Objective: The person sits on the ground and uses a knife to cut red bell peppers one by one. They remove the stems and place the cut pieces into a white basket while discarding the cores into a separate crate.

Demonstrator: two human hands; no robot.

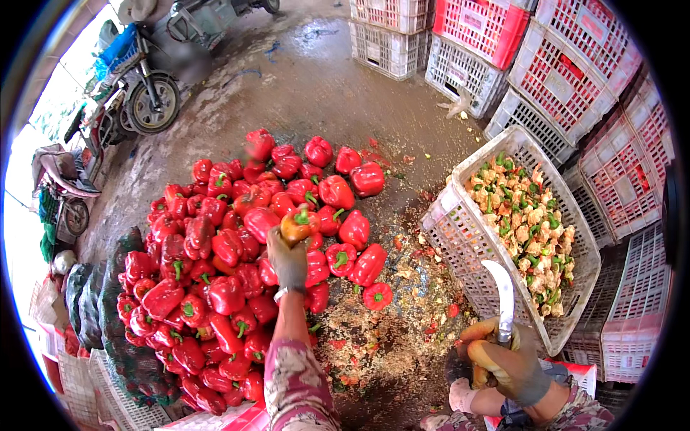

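Note:
My left hand (pixel 289 263), in a stained work glove, grips an orange-brown bell pepper (pixel 295 229) with its green stem facing up. It is over the right side of a large heap of red bell peppers (pixel 215 245) on the floor. In my right hand (pixel 509 358), also gloved, is a knife with a curved metal blade (pixel 505 304) pointing upward; the fingers hide its handle. Just beyond that hand, a tilted white plastic crate (pixel 463 250) holds many pale pepper cores (pixel 525 231) with green stems.
Pepper seeds and scraps (pixel 388 323) litter the wet floor between heap and crate. Stacked crates (pixel 563 81) line the right side, some with red contents. Dark green mesh sacks (pixel 126 318) lie left of the heap. A motorized three-wheeler or motorcycle (pixel 143 102) stands at the upper left.

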